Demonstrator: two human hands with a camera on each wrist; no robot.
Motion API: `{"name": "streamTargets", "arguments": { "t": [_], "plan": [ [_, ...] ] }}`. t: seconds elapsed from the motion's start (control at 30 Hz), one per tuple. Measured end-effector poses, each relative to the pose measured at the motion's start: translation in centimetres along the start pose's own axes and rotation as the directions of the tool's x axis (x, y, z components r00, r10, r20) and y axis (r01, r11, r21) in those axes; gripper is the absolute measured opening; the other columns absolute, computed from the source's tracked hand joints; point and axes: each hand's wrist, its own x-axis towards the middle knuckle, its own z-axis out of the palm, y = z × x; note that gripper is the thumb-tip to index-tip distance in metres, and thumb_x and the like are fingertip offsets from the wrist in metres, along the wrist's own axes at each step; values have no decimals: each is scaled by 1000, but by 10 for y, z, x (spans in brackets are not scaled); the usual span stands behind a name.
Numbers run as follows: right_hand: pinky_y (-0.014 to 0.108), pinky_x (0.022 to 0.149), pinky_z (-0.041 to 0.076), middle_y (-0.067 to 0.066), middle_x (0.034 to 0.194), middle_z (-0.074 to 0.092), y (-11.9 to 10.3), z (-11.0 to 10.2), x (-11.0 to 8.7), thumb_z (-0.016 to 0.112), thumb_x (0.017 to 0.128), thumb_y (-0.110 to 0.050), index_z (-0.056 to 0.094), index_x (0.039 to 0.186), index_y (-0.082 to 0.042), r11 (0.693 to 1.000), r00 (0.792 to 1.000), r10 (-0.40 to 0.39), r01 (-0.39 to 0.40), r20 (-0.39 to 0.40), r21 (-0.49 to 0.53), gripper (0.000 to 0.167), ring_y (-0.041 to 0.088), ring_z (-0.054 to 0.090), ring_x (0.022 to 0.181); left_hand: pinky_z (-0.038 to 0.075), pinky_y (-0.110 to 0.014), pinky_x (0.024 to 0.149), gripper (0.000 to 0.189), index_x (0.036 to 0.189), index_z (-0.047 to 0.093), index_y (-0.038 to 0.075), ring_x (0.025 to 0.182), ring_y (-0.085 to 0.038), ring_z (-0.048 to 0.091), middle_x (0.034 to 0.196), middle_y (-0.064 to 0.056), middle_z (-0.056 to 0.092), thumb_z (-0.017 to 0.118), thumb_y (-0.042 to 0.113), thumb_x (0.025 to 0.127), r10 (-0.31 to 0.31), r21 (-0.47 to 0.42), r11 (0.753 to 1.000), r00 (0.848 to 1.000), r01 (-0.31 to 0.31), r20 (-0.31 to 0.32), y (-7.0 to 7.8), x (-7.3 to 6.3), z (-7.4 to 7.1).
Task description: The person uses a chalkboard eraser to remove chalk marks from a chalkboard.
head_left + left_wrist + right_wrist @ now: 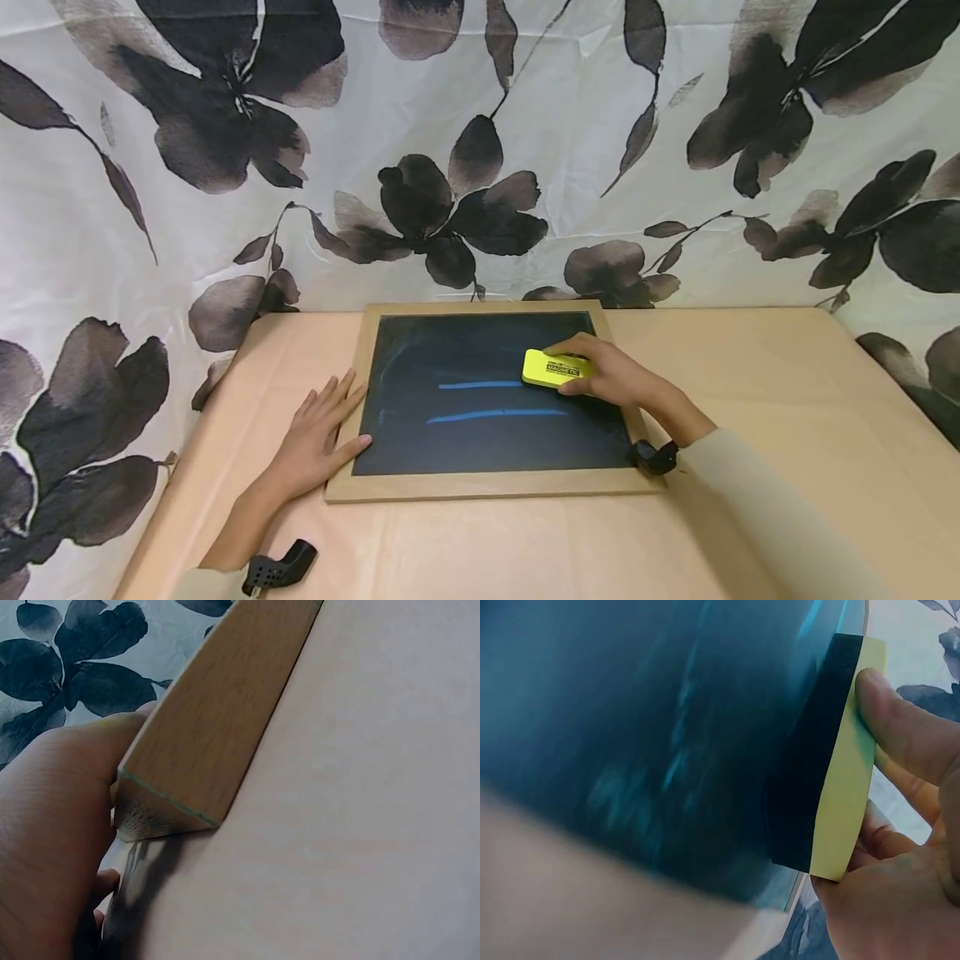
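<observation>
A wood-framed chalkboard (405, 450) lies on the table with two blue lines (498, 415) across its dark surface. My right hand (618, 375) grips a yellow board eraser (551, 368), thumb on the near side and fingers on the far side. In the right wrist view the eraser (844, 772) shows its black felt side facing the board, and faint blue smears mark the surface. The eraser covers the right end of the upper line. My left hand (311, 442) rests with spread, straight fingers on the left edge of the frame (217, 712).
The board stands on a pale table (495, 550). Behind and to the left hangs a white cloth (585, 100) with dark flowers, meeting the table's back edge. Black wrist devices (281, 568) sit on both wrists.
</observation>
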Motion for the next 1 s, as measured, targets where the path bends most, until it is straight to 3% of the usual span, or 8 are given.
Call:
{"name": "streamTargets", "arguments": {
  "t": [0.63, 1.0],
  "plan": [
    [39, 83, 43, 9, 114, 56, -24, 13, 29, 79, 79, -14, 61, 129, -9, 1000, 999, -10, 11, 49, -19, 54, 24, 50, 96, 9, -61, 109, 73, 147, 39, 8, 140, -42, 18, 155, -17, 23, 67, 39, 87, -22, -1, 1000, 1000, 22, 14, -4, -1, -4],
    [38, 85, 43, 6, 117, 56, -36, 29, 46, 79, 80, -15, 60, 130, -10, 999, 996, -43, 45, 82, -18, 54, 21, 49, 99, 8, -61, 110, 72, 147, 39, 10, 140, -42, 18, 156, -16, 22, 66, 40, 88, -3, -6, 1000, 1000, 3, 18, -2, 0, -1]
  ]
}}
